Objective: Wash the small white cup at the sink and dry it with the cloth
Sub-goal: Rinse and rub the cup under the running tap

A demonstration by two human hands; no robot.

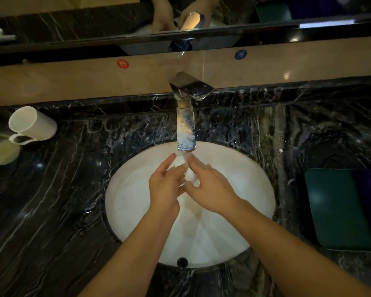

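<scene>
A: Both hands are over the basin (255, 196), right under the tap (185, 125). Water's running, you can see the stream hitting between the fingers.

B: Where's the cup?

A: White mug (33, 123) is on the table at far left, lying tipped on its side, handle down, mouth toward the wall. Well apart from the sink. Nobody's touching it. A pale round thing (3, 152) sits just beside it, can't tell what it is.

B: So what are the hands doing?

A: Left hand (165, 187) and right hand (210, 187) are together under the spout, fingers mostly straight and overlapping. There's something whitish between them, foam or just the stream, too blown out to tell. Neither grip is closed on any object I can make out; both look loose and wide.

B: Why there, then?

A: My read: wetting or soaping the hands first, held close under the outlet so splash stays in the bowl. Table round the rim is already wet.

B: Cloth?

A: Dark green sheet (338, 209) at right on the table could be it, folded flat, kept away from the spray. Not sure.

B: Progress?

A: Early. Cup not yet at the sink.
</scene>
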